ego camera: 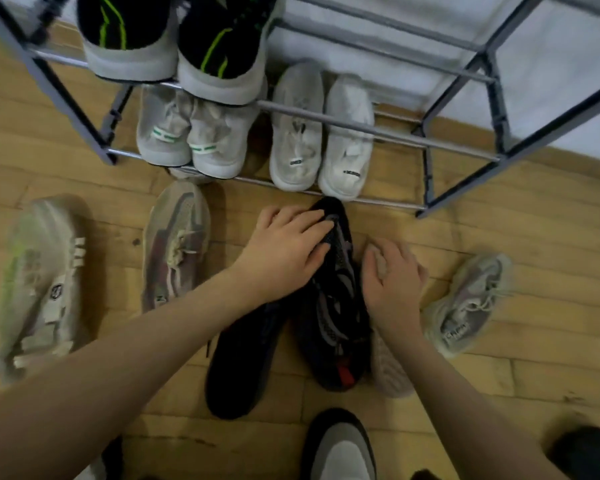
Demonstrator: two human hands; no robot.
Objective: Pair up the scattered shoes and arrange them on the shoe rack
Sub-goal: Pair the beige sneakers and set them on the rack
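Shoes point(333, 299) on wooden floor point(499, 358), both hands point(284, 254) spread flat on dark pair

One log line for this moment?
left hand: on dark shoe | right hand: beside it | rack: three pairs

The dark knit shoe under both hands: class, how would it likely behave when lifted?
The dark knit shoe probably flexes: its mesh upper looks soft under the left hand. It seems light for its size. The right hand steadies its side, suggesting it may tip over.
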